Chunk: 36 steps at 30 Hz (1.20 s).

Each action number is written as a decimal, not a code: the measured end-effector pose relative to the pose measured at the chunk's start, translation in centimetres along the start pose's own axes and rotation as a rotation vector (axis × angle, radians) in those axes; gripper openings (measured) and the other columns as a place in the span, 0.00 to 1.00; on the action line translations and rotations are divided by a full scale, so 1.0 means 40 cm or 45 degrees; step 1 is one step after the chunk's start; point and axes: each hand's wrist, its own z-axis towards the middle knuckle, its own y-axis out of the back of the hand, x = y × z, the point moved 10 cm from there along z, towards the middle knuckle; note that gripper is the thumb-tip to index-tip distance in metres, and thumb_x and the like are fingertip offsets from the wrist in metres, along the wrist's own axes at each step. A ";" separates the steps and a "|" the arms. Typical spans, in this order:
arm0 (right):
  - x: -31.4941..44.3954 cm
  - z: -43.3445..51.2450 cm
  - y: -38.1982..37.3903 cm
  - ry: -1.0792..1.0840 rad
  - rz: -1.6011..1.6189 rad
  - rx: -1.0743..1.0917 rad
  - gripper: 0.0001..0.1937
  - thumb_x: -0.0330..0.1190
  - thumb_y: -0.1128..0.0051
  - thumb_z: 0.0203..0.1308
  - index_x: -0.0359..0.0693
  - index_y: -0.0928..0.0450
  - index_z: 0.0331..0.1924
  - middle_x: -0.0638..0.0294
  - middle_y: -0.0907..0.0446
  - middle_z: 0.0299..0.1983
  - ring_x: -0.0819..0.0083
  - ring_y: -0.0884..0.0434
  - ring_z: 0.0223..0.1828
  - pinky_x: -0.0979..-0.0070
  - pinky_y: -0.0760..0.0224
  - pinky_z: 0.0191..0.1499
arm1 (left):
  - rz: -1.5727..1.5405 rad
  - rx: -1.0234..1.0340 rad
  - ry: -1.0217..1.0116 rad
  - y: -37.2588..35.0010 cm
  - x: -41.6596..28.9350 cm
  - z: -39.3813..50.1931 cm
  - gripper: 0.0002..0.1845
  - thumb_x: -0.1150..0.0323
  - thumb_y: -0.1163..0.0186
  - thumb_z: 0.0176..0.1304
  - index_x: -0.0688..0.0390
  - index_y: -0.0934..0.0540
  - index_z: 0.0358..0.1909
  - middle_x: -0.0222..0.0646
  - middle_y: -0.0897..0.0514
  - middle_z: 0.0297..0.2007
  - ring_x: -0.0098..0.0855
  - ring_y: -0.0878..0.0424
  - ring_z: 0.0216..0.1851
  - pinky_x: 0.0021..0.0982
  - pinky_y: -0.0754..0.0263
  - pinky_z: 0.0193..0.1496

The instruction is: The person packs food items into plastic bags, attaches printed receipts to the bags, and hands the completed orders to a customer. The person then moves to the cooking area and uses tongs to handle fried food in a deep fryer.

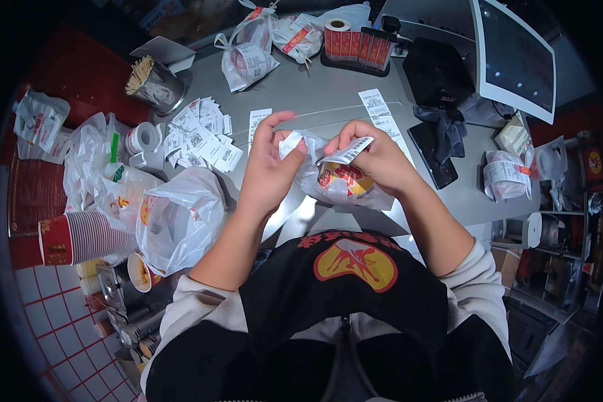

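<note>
A thin white plastic bag (309,173) lies before me on the metal counter. Inside it is a round container (349,182) printed red and yellow. My left hand (274,168) pinches a white edge at the bag's mouth between thumb and fingers. On the other side, my right hand (377,156) grips a folded printed slip (350,152) above the container. Its lower fingers are partly hidden, so I cannot tell whether they also hold the bag.
Loose slips (201,135) and a large open plastic bag (181,221) lie left, beside stacked paper cups (98,236). Tied bags (248,63) and a sticker roll (337,37) stand at the back. A phone (432,156), monitor (520,60) and wrapped bag (507,175) are right.
</note>
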 end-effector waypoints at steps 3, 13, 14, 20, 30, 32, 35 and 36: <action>-0.016 0.015 -0.008 -0.042 -0.131 0.104 0.06 0.16 0.51 0.50 0.37 0.30 0.29 0.58 0.21 0.37 0.70 0.23 0.46 0.74 0.30 0.49 | -0.133 -0.043 0.034 0.010 0.004 -0.004 0.32 0.82 0.45 0.56 0.57 0.42 0.62 0.33 0.25 0.42 0.23 0.26 0.47 0.23 0.28 0.48; -0.025 0.054 -0.112 0.469 -1.848 0.158 0.08 0.25 0.48 0.48 0.40 0.19 0.32 0.59 0.20 0.33 0.61 0.21 0.40 0.69 0.28 0.41 | -0.035 0.134 -0.038 -0.036 -0.026 -0.027 0.38 0.85 0.48 0.55 0.58 0.49 0.67 0.39 0.26 0.48 0.23 0.26 0.48 0.20 0.32 0.48; -0.078 0.075 -0.104 0.250 -2.052 0.185 0.10 0.28 0.49 0.51 0.42 0.18 0.36 0.59 0.19 0.37 0.62 0.21 0.43 0.69 0.28 0.44 | 0.019 0.130 -0.046 -0.039 -0.030 -0.031 0.38 0.85 0.47 0.55 0.58 0.49 0.67 0.41 0.26 0.49 0.23 0.26 0.49 0.19 0.32 0.47; -0.229 0.140 -0.144 -0.265 -1.977 0.646 0.12 0.33 0.47 0.48 0.44 0.20 0.38 0.54 0.22 0.45 0.63 0.24 0.50 0.69 0.33 0.51 | -0.097 0.191 0.015 -0.057 -0.034 -0.038 0.38 0.86 0.48 0.55 0.56 0.49 0.67 0.40 0.26 0.49 0.23 0.27 0.48 0.19 0.32 0.47; 0.130 -0.028 -0.005 0.420 -1.093 0.334 0.14 0.35 0.46 0.57 0.37 0.21 0.44 0.54 0.20 0.41 0.63 0.20 0.42 0.73 0.29 0.47 | -0.331 0.096 0.210 0.029 0.016 -0.035 0.35 0.82 0.48 0.56 0.56 0.46 0.66 0.43 0.22 0.48 0.19 0.23 0.32 0.28 0.25 0.50; 0.152 -0.058 0.177 0.233 -0.880 -0.241 0.12 0.35 0.45 0.58 0.37 0.21 0.43 0.61 0.20 0.36 0.77 0.22 0.38 0.80 0.30 0.42 | -0.378 0.151 0.236 0.018 0.017 -0.036 0.32 0.81 0.48 0.57 0.57 0.44 0.65 0.42 0.22 0.47 0.19 0.23 0.30 0.28 0.25 0.49; 0.065 -0.133 0.293 -0.164 -0.778 -0.542 0.13 0.36 0.46 0.60 0.34 0.28 0.42 0.65 0.23 0.32 0.82 0.25 0.34 0.84 0.32 0.40 | -0.159 0.210 0.296 -0.006 0.017 -0.041 0.29 0.78 0.48 0.59 0.59 0.42 0.63 0.43 0.21 0.47 0.21 0.22 0.31 0.30 0.25 0.47; 0.051 -0.156 0.273 -0.103 -0.596 -0.489 0.15 0.35 0.44 0.59 0.35 0.32 0.44 0.65 0.24 0.31 0.82 0.25 0.33 0.84 0.33 0.39 | -0.060 0.238 0.308 -0.017 0.014 -0.041 0.28 0.77 0.48 0.60 0.59 0.41 0.62 0.43 0.22 0.47 0.21 0.21 0.32 0.31 0.25 0.47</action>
